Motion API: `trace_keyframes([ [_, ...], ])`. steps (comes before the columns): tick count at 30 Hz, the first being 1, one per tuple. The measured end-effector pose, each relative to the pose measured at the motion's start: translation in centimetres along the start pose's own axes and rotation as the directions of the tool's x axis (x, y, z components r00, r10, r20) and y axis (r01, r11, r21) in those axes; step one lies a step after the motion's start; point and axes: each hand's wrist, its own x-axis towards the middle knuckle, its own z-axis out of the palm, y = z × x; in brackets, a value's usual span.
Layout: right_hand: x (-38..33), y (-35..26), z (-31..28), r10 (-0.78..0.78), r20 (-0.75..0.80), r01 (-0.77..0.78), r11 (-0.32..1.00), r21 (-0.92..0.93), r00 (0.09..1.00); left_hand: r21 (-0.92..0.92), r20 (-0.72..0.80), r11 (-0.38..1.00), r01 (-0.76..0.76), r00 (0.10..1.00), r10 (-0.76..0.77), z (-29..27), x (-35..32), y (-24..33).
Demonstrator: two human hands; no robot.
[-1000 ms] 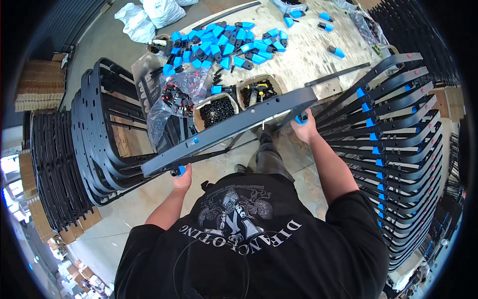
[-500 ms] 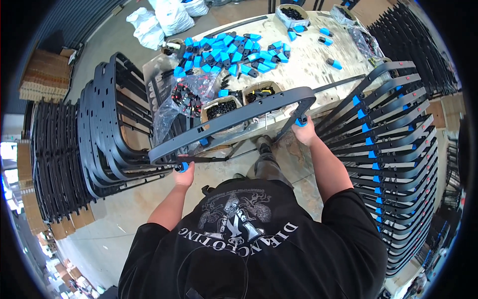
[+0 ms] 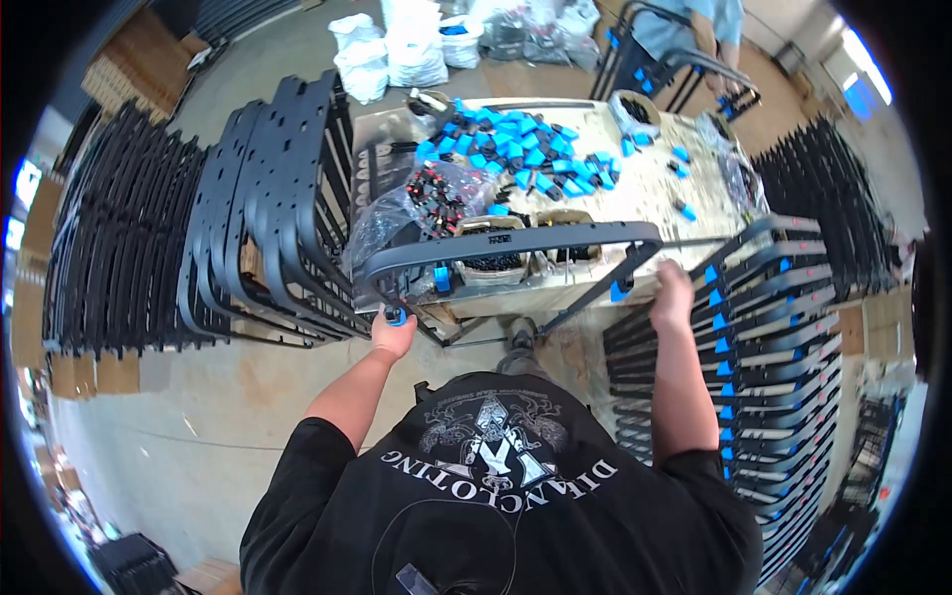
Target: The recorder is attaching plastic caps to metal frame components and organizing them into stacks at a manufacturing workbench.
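Note:
A black U-shaped frame [image 3: 516, 238] stands across the front of the worktable, its bar level and its legs reaching down and away from me. My left hand [image 3: 394, 337] is closed around its left end, where a blue fitting [image 3: 396, 315] shows. The right leg carries another blue fitting [image 3: 621, 290]. Just right of that leg is my right hand [image 3: 673, 296], apart from the frame, its fingers smeared by motion. Behind the bar sit two tubs of small black parts; the left tub [image 3: 493, 260] is partly hidden by it.
Blue-and-black pieces [image 3: 526, 144] are heaped on the worktable [image 3: 645, 203], near a clear plastic bag [image 3: 446, 193]. Stacked frames stand at left [image 3: 268, 188] and right [image 3: 734, 367]. White sacks [image 3: 412, 45] lie beyond the table. Another person [image 3: 664, 35] handles a frame at the far right.
My right hand has come off the frame's right end and moved right. My left hand keeps its hold, and the bar now looks more level. The view has shifted, bringing another person into sight.

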Motion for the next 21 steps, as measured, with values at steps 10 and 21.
trace_keyframes([
  [10, -2.5, -19.3, 24.9, -0.592, 0.6, 0.809, 0.563, -0.169, 0.537, 0.049, -0.001, 0.96, 0.276, 0.961, -0.276, -1.7, -1.8, 4.9],
  [21, 3.5, -8.2, 30.9, -0.027, 0.848, 0.793, 0.369, -0.484, 0.53, -0.122, -0.445, 0.87, -0.478, 0.809, 0.383, -13.0, -1.5, 20.9],
])
